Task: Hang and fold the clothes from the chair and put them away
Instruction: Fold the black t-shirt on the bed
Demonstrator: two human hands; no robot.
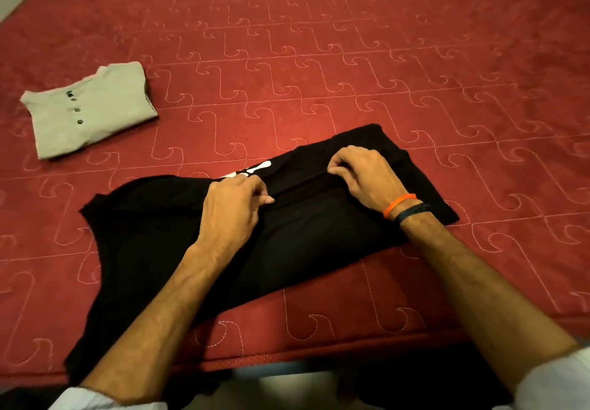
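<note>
On a red quilted bedspread (351, 58), the black shirt (303, 234) lies lengthwise near-left to far-right; left hand (233, 208) and right hand (364, 176) pinch its fold.

Dim warm indoor light, brightest mid-frame, dark vignetted corners, slightly soft focus, perhaps wide-angle bending

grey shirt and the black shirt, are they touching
Apart. The head view shows the folded grey shirt lying up-left of the black shirt, with a plain strip of red bedspread between them.
</note>
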